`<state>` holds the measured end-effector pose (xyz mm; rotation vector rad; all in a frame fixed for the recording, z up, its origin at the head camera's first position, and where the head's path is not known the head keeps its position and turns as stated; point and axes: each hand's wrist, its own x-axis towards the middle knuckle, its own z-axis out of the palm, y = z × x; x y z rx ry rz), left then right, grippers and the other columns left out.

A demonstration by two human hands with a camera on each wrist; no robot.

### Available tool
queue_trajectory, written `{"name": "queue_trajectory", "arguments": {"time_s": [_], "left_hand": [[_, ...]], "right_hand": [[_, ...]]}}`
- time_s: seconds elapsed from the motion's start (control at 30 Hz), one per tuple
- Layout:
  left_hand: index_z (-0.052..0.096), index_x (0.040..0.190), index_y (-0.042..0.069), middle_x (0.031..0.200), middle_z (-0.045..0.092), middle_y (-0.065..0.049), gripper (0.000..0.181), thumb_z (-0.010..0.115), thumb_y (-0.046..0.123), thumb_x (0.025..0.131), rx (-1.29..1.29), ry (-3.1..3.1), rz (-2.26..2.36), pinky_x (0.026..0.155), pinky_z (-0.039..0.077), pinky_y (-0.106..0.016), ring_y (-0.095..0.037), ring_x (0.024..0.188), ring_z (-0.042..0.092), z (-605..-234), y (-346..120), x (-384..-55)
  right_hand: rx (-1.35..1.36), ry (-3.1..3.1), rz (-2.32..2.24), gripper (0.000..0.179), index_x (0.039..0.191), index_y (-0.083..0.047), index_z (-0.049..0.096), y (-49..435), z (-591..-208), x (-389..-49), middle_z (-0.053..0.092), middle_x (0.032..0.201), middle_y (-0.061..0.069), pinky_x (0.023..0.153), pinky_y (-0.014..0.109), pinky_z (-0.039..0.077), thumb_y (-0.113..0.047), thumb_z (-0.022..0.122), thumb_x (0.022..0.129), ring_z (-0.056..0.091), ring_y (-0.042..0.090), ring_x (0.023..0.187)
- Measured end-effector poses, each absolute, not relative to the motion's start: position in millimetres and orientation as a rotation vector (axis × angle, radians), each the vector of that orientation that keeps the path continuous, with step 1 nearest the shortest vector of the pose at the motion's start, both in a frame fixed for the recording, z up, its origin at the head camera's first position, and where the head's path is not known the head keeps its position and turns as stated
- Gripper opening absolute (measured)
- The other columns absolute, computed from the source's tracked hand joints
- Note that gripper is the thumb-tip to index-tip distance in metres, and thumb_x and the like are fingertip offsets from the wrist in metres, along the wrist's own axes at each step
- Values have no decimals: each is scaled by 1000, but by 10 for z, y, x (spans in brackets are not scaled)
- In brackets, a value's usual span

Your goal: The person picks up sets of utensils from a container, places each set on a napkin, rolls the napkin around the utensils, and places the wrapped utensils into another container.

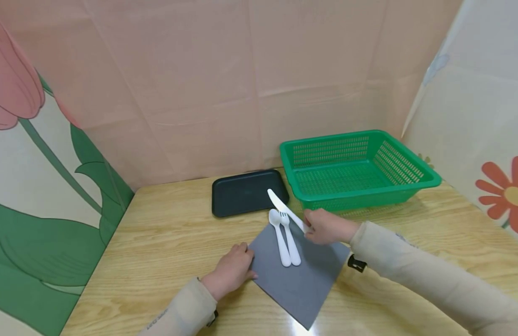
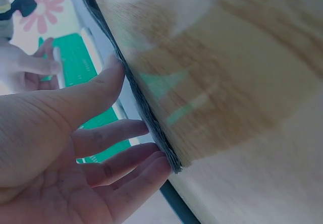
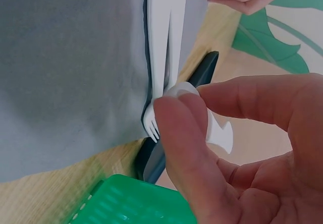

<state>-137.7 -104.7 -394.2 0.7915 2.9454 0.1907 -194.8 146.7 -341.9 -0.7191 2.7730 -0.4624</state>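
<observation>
My right hand (image 1: pixel 328 226) pinches a white plastic knife (image 1: pixel 277 201) by its handle end, thumb against the fingers, blade pointing up and left. Beneath it lies a square, dark grey folded napkin (image 1: pixel 309 280), turned cornerwise on the table. A white spoon (image 1: pixel 279 239) and a white fork (image 1: pixel 290 239) lie side by side on the napkin, the fork (image 3: pixel 157 42) nearer my right hand. At the napkin's left corner, my left hand (image 1: pixel 233 270) touches the edge with spread thumb and fingers; the left wrist view shows fingertips along the layered edge (image 2: pixel 146 108).
A black tray (image 1: pixel 229 196) lies behind the napkin, its right side behind the knife tip. To its right stands a green perforated basket (image 1: pixel 368 191) near the back wall. Wooden table surface (image 1: pixel 158 242) extends to the left.
</observation>
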Motion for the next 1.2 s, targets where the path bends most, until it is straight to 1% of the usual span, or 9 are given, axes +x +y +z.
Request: {"name": "queue_trajectory", "arguments": {"time_s": [0.2,0.5,0.77,1.2], "left_hand": [[64,101,0,93,56,-8,41,74,31,77,789,2938,190,68,49,-29,-18,82,51,-3928,-1044,-1378],[64,104,0,95,57,-9,43,73,32,77,777,2927,182,70,50,-30,-19,84,52,-3931,-1039,-1386],[63,107,0,99,58,-10,44,73,32,78,752,2919,172,73,51,-32,-20,88,53,-3929,-1029,-1383],[64,105,0,97,57,-10,42,73,32,78,760,2931,169,70,50,-31,-19,85,53,-3933,-1027,-1382]], "right_hand": [[-691,2763,-473,15,85,-3,49,1477,-3451,-1959,49,63,1,49,22,37,-8,63,83,45,11,53],[-581,2703,-533,14,88,-3,49,1481,-3505,-1942,53,64,4,46,22,41,-7,62,84,50,10,46],[-490,2662,-562,14,89,-4,49,1494,-3557,-1919,54,65,5,45,24,43,-8,61,85,51,12,46],[-426,2634,-574,13,88,-5,51,1494,-3633,-1893,56,67,6,43,23,43,-8,62,82,52,13,47]]}}
